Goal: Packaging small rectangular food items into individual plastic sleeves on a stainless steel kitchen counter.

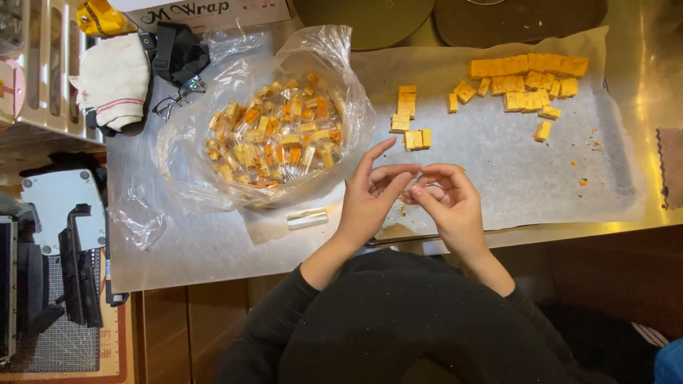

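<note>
Orange-yellow candy cubes (pixel 530 85) on pale grey paper (pixel 498 156).

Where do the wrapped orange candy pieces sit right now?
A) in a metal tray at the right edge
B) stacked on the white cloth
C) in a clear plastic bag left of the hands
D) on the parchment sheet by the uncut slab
C: the wrapped pieces fill the clear plastic bag, left of the left hand and right hand; the parchment sheet holds only bare cut cubes.
</note>
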